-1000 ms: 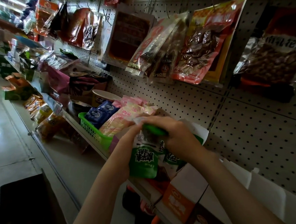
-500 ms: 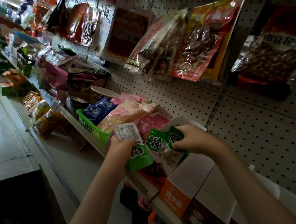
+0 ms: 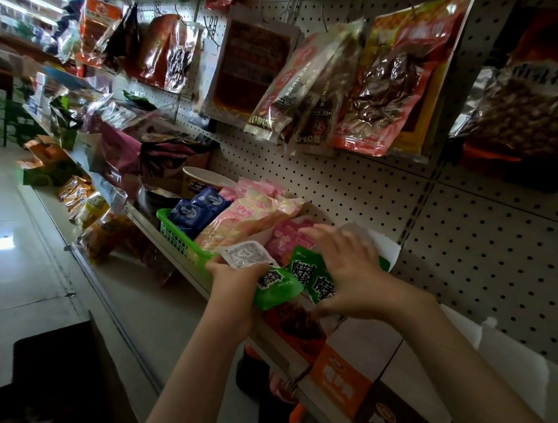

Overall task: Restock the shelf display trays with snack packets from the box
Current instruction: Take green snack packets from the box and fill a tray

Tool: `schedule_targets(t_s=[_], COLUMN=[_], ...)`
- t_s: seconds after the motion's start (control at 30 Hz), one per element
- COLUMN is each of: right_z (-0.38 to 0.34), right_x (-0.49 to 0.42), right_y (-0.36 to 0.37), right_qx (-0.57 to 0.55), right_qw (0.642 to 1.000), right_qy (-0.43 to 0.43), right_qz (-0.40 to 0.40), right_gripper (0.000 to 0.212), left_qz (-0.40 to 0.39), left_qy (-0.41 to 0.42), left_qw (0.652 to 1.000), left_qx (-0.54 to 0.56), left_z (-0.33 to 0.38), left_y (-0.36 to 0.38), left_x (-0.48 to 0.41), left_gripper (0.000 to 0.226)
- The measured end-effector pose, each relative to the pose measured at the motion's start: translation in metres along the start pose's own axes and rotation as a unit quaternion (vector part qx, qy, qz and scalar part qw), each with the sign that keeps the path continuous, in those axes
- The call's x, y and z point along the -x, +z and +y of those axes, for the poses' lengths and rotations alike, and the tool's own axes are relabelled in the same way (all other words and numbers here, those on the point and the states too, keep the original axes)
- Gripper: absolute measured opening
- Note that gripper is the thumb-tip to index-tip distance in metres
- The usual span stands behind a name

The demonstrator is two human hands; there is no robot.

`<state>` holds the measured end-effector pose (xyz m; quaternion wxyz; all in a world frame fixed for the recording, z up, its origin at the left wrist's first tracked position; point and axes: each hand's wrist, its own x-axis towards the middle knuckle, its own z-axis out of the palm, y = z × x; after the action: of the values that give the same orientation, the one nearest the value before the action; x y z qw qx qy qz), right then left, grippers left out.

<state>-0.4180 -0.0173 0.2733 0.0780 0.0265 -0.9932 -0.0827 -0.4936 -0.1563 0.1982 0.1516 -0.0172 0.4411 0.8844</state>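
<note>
My left hand [image 3: 234, 277] grips a small stack of green snack packets [image 3: 276, 287] at the shelf's front edge; the top one [image 3: 245, 254] shows its white back. My right hand [image 3: 345, 273] lies with spread fingers over two more green packets [image 3: 312, 277], pressing them into a white cardboard display tray [image 3: 386, 253] on the shelf. Its motion-blurred fingertips reach toward the tray's back. Most of the tray's inside is hidden by the hand.
A green plastic basket [image 3: 178, 238] with blue and pink packets stands left of the tray. Orange and brown display boxes [image 3: 339, 379] sit to the right. Large bags hang from the pegboard [image 3: 473, 252] above. A dark open box [image 3: 46, 380] stands on the floor at lower left.
My right hand took green packets off the stack in my left hand, carried them right to the white tray and now lies spread over them. The left hand stayed put with its stack.
</note>
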Motion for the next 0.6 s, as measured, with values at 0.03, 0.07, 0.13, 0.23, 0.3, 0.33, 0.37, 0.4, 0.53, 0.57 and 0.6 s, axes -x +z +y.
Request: schedule_targets(t_s=[0.03, 0.07, 0.13, 0.23, 0.3, 0.33, 0.37, 0.4, 0.53, 0.57, 0.6], right_z=[-0.006, -0.012, -0.019, -0.015, -0.012, -0.01, -0.008, -0.005, 0.006, 0.007, 0.008], right_x=[0.003, 0.003, 0.0, -0.005, -0.007, -0.009, -0.009, -0.01, -0.014, -0.018, -0.021], right_y=[-0.001, -0.001, 0.003, 0.004, -0.004, -0.01, -0.016, -0.024, -0.052, -0.053, -0.052], right_qx=[0.006, 0.011, -0.003, -0.088, -0.145, -0.179, -0.199, -0.209, -0.174, -0.153, -0.143], right_qw=[0.999, 0.997, 0.995, 0.984, 0.972, 0.966, 0.962, 0.962, 0.978, 0.982, 0.983], right_qy=[-0.037, -0.068, -0.104, -0.101, -0.057, -0.025, 0.013, 0.044, 0.105, 0.112, 0.118], right_qz=[-0.011, -0.021, -0.007, 0.12, 0.178, 0.186, 0.184, 0.168, 0.047, 0.019, -0.003], right_gripper=[0.115, 0.113, 0.098, 0.056, 0.021, 0.017, 0.024, 0.027, 0.019, 0.017, 0.015], left_qz=[-0.002, -0.024, -0.108, -0.16, -0.174, -0.168, -0.149, -0.123, -0.049, -0.037, -0.03], left_qy=[0.006, 0.014, 0.008, -0.022, -0.024, -0.017, -0.007, 0.002, 0.008, 0.034, 0.061], left_qw=[1.0, 1.0, 0.994, 0.985, 0.984, 0.986, 0.988, 0.989, 0.991, 0.986, 0.978], left_qx=[0.002, 0.007, 0.036, 0.064, 0.034, 0.0, -0.045, -0.083, -0.125, -0.158, -0.195], left_z=[0.001, 0.003, 0.009, 0.015, 0.015, 0.016, 0.015, 0.015, 0.009, 0.003, -0.003], left_y=[0.001, 0.002, 0.006, 0.006, 0.004, 0.003, 0.004, 0.004, 0.003, 0.001, -0.001], left_x=[0.001, 0.005, 0.015, 0.021, 0.021, 0.021, 0.019, 0.017, 0.008, 0.004, 0.001], left_gripper=[0.072, 0.071, 0.048, 0.028, 0.037, 0.042, 0.044, 0.042, 0.021, 0.019, 0.016])
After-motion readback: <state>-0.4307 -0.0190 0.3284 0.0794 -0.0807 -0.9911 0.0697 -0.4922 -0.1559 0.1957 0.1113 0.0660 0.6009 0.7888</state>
